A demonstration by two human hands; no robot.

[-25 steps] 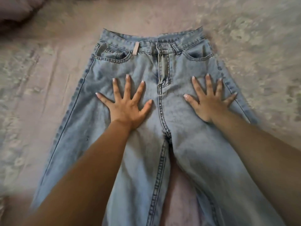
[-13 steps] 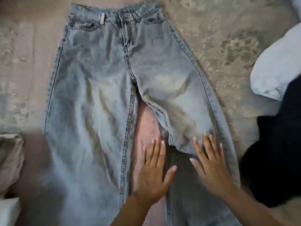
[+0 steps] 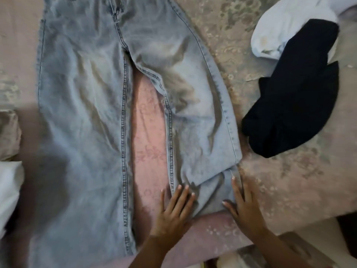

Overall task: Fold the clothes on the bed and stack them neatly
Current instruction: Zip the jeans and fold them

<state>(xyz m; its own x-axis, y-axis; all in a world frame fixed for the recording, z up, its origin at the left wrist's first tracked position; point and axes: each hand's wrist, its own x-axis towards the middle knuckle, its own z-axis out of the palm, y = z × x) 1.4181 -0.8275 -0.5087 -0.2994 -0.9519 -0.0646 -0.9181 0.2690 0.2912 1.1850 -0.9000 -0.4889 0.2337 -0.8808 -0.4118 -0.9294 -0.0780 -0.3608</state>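
Pink flowery bed cover [image 3: 148, 132] holds light blue denim jeans [image 3: 81, 113], legs pointing toward the person. Left hand [image 3: 173, 209] and right hand [image 3: 244, 207] press flat, fingers straight, on one leg's end.

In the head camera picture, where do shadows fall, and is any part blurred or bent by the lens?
Head view: a dark shadow lies on the jeans at lower left; the picture is soft overall, most near the left edge; the left hand and right hand show fairly clearly; the black garment is too dark for detail; the wide lens curves the jeans' right outer seam.
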